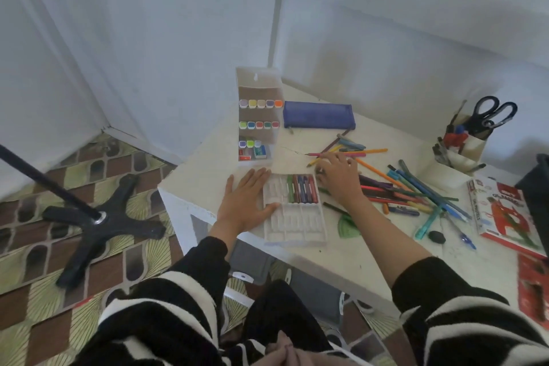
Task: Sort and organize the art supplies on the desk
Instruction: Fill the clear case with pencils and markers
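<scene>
A white plastic crayon tray (294, 221) lies near the desk's front edge, with several crayons (301, 189) lined up in its upper right slots. My left hand (246, 199) lies flat on the desk, fingers straight, its thumb touching the tray's left edge. My right hand (338, 175) reaches over a loose pile of coloured pencils and pens (410, 190) just right of the tray; its fingers curl down at the crayons' top end, and what they hold is hidden.
A white marker box (258, 122) stands behind the tray, a blue pencil case (319, 116) beside it. A holder with scissors (472, 137) sits far right, an oil-pastel box (505, 217) at the right edge. A black stand base (101, 223) is on the floor left.
</scene>
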`<state>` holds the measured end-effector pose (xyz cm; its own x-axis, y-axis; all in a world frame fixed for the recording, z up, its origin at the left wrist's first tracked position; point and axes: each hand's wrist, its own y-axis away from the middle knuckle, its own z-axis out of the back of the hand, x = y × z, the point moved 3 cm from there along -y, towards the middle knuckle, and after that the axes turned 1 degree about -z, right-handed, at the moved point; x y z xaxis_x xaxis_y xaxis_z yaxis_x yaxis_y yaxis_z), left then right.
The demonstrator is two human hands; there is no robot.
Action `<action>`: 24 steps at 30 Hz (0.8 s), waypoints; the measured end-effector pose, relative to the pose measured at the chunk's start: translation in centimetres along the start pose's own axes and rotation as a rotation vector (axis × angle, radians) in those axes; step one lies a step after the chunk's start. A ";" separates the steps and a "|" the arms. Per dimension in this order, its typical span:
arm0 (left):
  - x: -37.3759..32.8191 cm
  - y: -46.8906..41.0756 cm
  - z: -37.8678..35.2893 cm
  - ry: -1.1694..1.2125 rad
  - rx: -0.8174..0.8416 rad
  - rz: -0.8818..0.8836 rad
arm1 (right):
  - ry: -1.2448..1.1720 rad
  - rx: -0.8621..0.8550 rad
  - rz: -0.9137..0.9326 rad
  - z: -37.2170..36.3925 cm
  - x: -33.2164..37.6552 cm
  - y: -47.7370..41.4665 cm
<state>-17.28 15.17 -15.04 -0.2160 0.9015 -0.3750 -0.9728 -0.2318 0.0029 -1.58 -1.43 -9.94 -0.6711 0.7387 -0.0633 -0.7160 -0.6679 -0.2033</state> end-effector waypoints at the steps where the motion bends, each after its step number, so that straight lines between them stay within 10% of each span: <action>1: 0.0 0.0 0.0 -0.001 -0.002 -0.002 | 0.016 -0.025 0.004 0.0 0.1 0.1; 7: 0.0 -0.2 -0.1 -0.006 0.004 -0.003 | -0.400 -0.402 0.113 2.2 3.0 2.4; 14: -0.4 0.3 0.5 -0.008 0.007 -0.001 | -0.437 -0.149 0.502 0.2 6.0 5.7; 24: -0.5 0.1 0.4 -0.016 -0.010 -0.008 | -0.429 -0.165 0.453 0.2 6.3 5.7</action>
<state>-17.33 14.86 -14.46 -0.2094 0.9091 -0.3602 -0.9737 -0.2278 -0.0090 -9.89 -0.62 -11.29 -0.9416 0.2622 0.2110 -0.3278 -0.8569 -0.3978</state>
